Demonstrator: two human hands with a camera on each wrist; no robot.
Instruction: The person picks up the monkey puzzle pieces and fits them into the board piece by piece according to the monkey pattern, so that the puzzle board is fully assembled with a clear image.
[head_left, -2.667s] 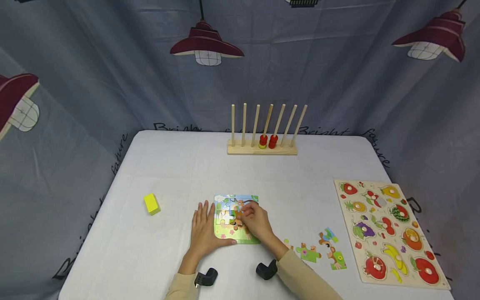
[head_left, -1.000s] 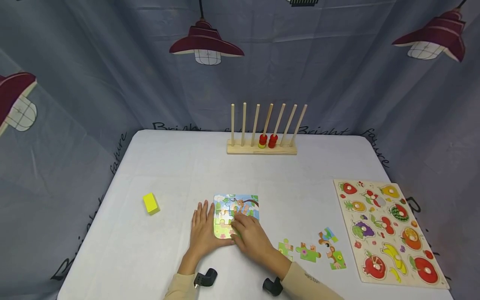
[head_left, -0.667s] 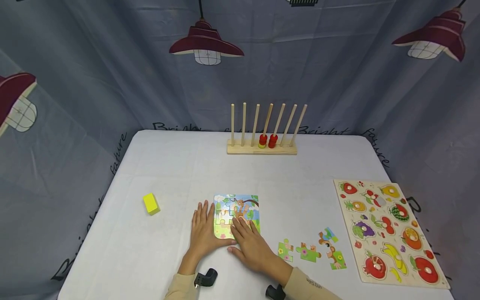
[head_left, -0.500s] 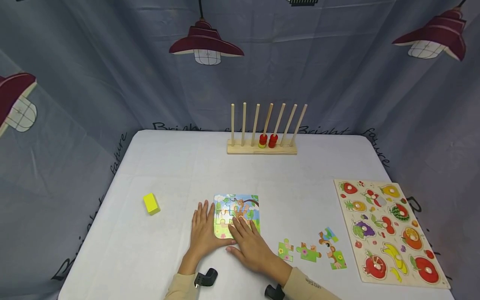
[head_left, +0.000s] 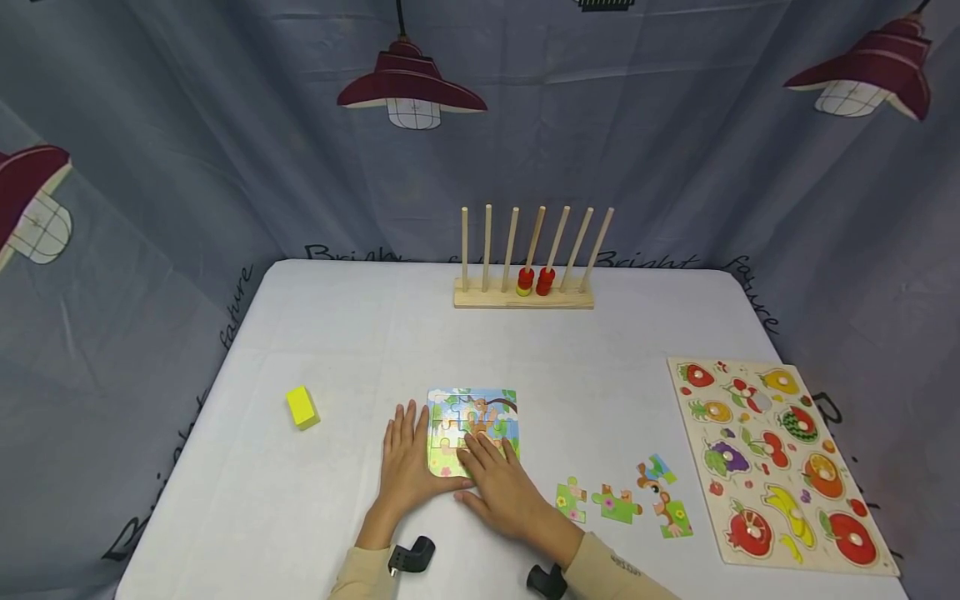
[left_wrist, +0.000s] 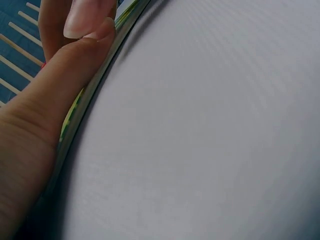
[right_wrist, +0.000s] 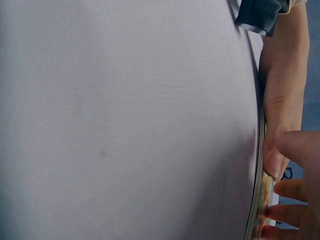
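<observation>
A small jigsaw puzzle (head_left: 450,417) with a monkey on a branch lies flat on the white table in the head view. My left hand (head_left: 405,462) lies along its left edge, fingers straight, thumb along the lower edge. My right hand (head_left: 506,496) rests on the puzzle's lower right part with fingers extended, hiding that area. In the right wrist view the right fingers (right_wrist: 290,212) touch the puzzle's surface. The left thumb (left_wrist: 65,75) lies on the puzzle's edge in the left wrist view. Several loose puzzle pieces (head_left: 617,506) lie right of my right hand.
A wooden peg rack (head_left: 525,300) with red and yellow beads stands at the back. A yellow block (head_left: 303,408) sits at the left. On the right lies a fruit puzzle board (head_left: 780,467). Another loose piece (head_left: 571,500) is near my right wrist.
My right hand was pinching at the middle of the puzzle, then moved down and flattened onto its lower right part. The left hand stays in place.
</observation>
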